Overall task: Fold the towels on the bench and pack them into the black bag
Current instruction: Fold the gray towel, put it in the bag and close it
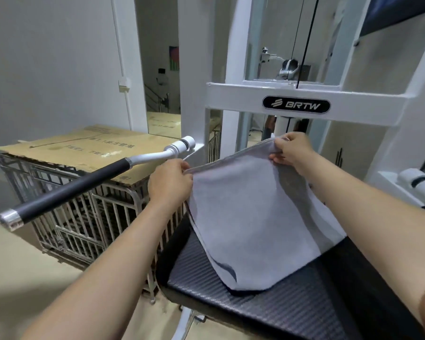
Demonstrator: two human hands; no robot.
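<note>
A light grey towel [250,222] is held up over the black padded bench [268,303], its lower end resting on the seat. My left hand [169,182] pinches the towel's upper left corner. My right hand [292,150] pinches the upper right corner, a little higher and further away. The towel hangs doubled, with a second layer showing along its right side. No black bag is in view.
A white gym machine frame [304,99] stands behind the bench. Its black-gripped handle bar [84,187] juts out to the left at hand height. A metal cage [84,217] topped with cardboard [84,148] sits on the floor at left. A white roller [422,185] is at right.
</note>
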